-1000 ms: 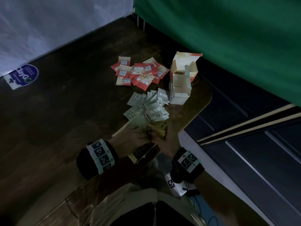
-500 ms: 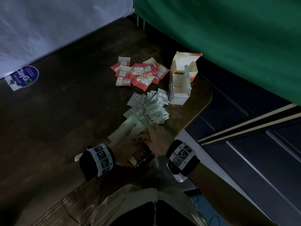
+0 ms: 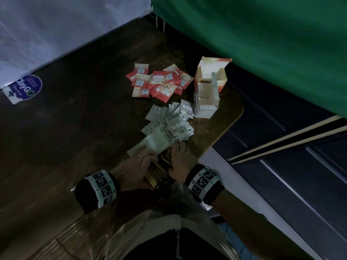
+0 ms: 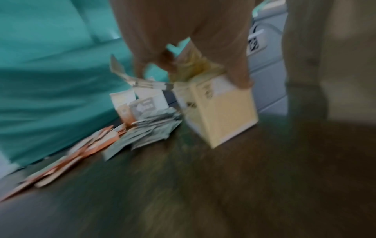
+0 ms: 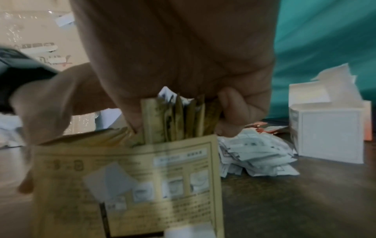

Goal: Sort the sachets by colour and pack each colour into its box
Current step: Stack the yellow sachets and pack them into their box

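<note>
At the table's near edge stands an open yellow box [image 3: 158,176], [image 5: 142,185], [image 4: 223,112]. My left hand [image 3: 142,156] grips its left side, with the index finger lying on the pale lid flap [image 3: 152,144]. My right hand [image 3: 178,149], [image 5: 179,111] pinches a bundle of gold sachets [image 5: 179,120] that stands upright in the box mouth. Beyond lies a pile of white sachets [image 3: 169,124], then a pile of red sachets [image 3: 159,81]. An open white box [image 3: 206,107] and an open red box [image 3: 212,68] stand at the right. The left wrist view is blurred.
The brown table [image 3: 75,137] ends in a rounded corner at the right [image 3: 238,109], with a dark floor below. A green curtain [image 3: 262,44] hangs behind the boxes. A blue round sticker [image 3: 24,89] lies at the far left by a white sheet.
My right hand has lowered the gold sachet bundle from above the box into its mouth. Both hands have drawn closer to my body, and the left index finger now lies on the flap.
</note>
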`<state>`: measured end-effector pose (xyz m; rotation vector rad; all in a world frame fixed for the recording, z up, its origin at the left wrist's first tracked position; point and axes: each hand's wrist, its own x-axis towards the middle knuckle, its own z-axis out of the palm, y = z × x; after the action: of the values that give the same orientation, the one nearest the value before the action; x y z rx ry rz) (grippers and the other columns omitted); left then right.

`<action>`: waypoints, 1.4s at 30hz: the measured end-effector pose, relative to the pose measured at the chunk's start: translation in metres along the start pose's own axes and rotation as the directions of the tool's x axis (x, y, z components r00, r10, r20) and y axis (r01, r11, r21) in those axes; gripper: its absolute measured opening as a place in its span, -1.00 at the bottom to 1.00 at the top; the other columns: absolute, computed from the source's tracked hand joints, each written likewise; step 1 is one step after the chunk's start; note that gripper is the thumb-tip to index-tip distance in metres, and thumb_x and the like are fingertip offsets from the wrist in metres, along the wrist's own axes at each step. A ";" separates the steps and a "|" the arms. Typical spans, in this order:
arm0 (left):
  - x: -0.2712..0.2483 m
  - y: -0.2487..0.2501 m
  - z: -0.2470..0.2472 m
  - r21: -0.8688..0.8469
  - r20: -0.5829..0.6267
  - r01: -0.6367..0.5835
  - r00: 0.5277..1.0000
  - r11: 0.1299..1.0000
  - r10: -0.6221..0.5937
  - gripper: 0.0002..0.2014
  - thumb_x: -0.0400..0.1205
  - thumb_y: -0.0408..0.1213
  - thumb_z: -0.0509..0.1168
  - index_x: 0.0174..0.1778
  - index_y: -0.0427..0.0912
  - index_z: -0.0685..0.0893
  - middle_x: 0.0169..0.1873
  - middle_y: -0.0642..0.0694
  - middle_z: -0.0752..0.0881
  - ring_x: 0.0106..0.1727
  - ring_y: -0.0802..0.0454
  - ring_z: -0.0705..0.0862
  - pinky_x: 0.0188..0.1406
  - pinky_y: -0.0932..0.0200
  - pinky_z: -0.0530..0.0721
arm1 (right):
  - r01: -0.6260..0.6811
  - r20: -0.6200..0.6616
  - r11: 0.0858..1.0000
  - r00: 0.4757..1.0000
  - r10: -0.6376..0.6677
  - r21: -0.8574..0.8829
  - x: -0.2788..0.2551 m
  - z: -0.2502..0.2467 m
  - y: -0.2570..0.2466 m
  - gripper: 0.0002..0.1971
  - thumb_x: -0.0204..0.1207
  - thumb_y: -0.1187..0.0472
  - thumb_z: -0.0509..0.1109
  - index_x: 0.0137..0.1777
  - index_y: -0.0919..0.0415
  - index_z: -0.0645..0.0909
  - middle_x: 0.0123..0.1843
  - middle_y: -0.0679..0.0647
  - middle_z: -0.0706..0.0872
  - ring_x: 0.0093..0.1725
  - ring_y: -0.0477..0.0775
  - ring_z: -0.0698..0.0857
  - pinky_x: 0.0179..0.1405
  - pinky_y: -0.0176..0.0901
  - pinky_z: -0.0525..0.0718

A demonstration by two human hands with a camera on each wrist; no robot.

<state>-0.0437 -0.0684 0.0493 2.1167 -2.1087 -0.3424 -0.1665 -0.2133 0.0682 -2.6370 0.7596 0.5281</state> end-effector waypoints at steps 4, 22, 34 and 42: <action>0.003 0.018 0.005 0.120 0.091 0.038 0.995 0.992 -0.049 0.27 0.18 0.53 0.19 0.59 -0.41 0.17 0.43 -0.20 0.48 0.52 -0.06 0.36 0.59 -0.04 -0.06 | 0.018 0.052 0.988 0.998 -0.026 0.155 0.003 -0.006 0.011 -0.08 0.29 0.04 0.57 0.52 0.25 0.11 0.43 0.28 0.26 0.38 0.31 0.39 0.27 0.10 0.53; 0.020 0.028 0.024 0.211 0.156 0.003 0.987 0.977 -0.037 -0.15 0.52 0.32 0.10 0.56 -0.27 0.29 0.56 -0.29 0.34 0.60 -0.21 0.26 0.55 -0.40 -0.04 | 0.106 0.151 0.963 0.977 -0.147 0.250 -0.018 0.015 0.047 -0.27 0.73 0.00 0.00 0.63 0.29 -0.40 0.69 0.18 -0.33 0.69 0.13 -0.08 0.63 0.07 0.16; 0.029 0.023 -0.020 0.237 -0.060 -0.005 0.998 0.971 0.020 -0.37 0.51 0.27 0.05 0.31 -0.07 0.63 0.40 -0.16 0.58 0.47 -0.15 0.49 0.47 -0.34 0.13 | 0.149 0.122 0.844 0.962 -0.244 0.515 0.004 -0.009 0.064 -0.56 0.60 -0.09 0.24 0.24 0.26 0.61 0.15 0.22 0.71 0.09 0.21 0.70 0.09 0.11 0.68; 0.009 0.017 -0.035 -0.223 0.044 0.414 0.909 0.882 -0.415 0.24 0.26 0.34 0.44 0.65 -0.21 -0.07 0.58 -0.21 0.28 0.48 -0.14 0.41 0.52 -0.05 0.29 | 0.134 -0.065 0.823 0.991 -0.118 0.552 0.027 -0.029 0.042 -0.66 0.73 0.11 0.08 0.29 0.27 0.57 0.15 0.15 0.69 0.10 0.08 0.65 0.04 -0.19 0.49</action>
<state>-0.0517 -0.0798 0.0868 2.4021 -1.5039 -0.5921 -0.1621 -0.2708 0.0722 -2.1267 0.6219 0.1871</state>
